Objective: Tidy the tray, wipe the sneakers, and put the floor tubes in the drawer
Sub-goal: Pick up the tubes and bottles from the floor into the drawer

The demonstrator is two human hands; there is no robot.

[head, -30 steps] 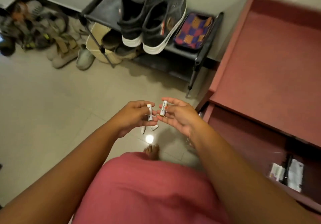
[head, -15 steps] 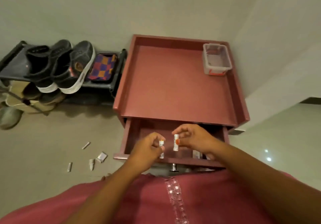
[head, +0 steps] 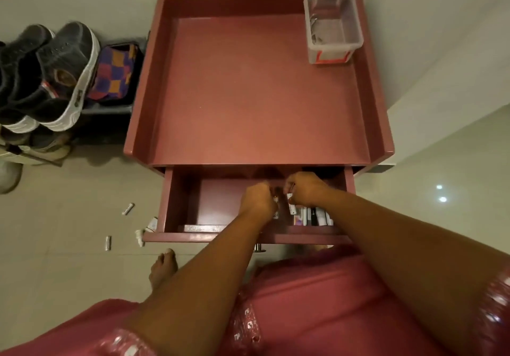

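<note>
Floor: pale tiles [head: 69,245], with a red cabinet [head: 259,90] against the wall and its drawer [head: 215,209] pulled open.
Left hand: left hand [head: 258,201] is down inside the drawer, fingers curled tight round a small tube [head: 275,215], only a sliver of it peeking out.
Right hand: right hand [head: 305,190] sits just beside the left, fingertips pinching a second white tube [head: 291,206], its end hanging down toward the drawer floor.
Drawer contents: a row of small packets [head: 314,216] stands at the front right, right by the hands.
Floor tubes: loose tubes [head: 127,208] lie on the tiles left of the drawer, well apart from both hands.
Sneakers: dark sneakers [head: 55,79] on the rack to the left, next to a checked pouch [head: 116,75].
Cabinet top: one clear plastic box [head: 332,27] in the far right corner.
</note>
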